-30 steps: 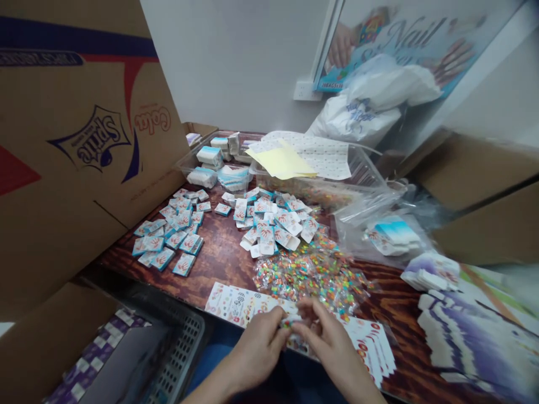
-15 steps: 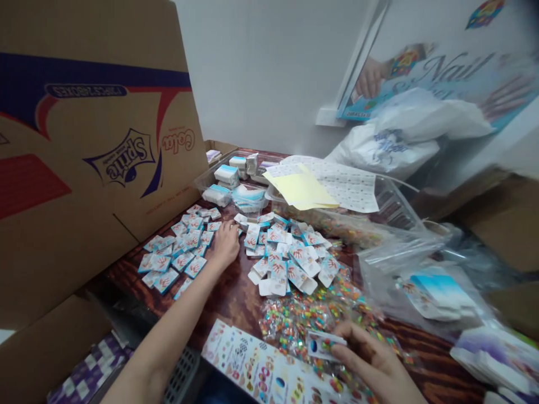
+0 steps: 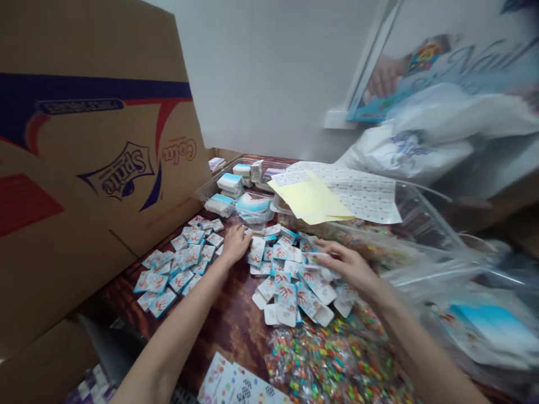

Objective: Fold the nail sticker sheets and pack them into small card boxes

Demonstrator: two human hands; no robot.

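My left hand [image 3: 236, 244] rests its fingertips on the edge of the loose cards, between two spreads of them. These small white-and-blue cards carry a red hand print; one spread [image 3: 177, 264] lies at left and another [image 3: 286, 286] at centre. My right hand [image 3: 347, 265] lies over the centre spread, its fingers on a card [image 3: 315, 258] that seems pinched. Below the cards is a heap of clear packets of multicoloured bits [image 3: 324, 359]. Printed nail-sticker sheets [image 3: 236, 384] lie at the front.
A clear plastic tub [image 3: 227, 193] holds stacked card bundles at the back. Yellow paper [image 3: 311, 196] and a dotted sheet [image 3: 362, 193] lie beyond. A clear bag [image 3: 484, 331] sits at right, and a Sprite carton flap [image 3: 118, 168] walls the left of the wooden table [image 3: 236, 331].
My right hand has moved up and left from the packet heap onto the centre cards. My left hand stays at the cards, and the view has tilted slightly.
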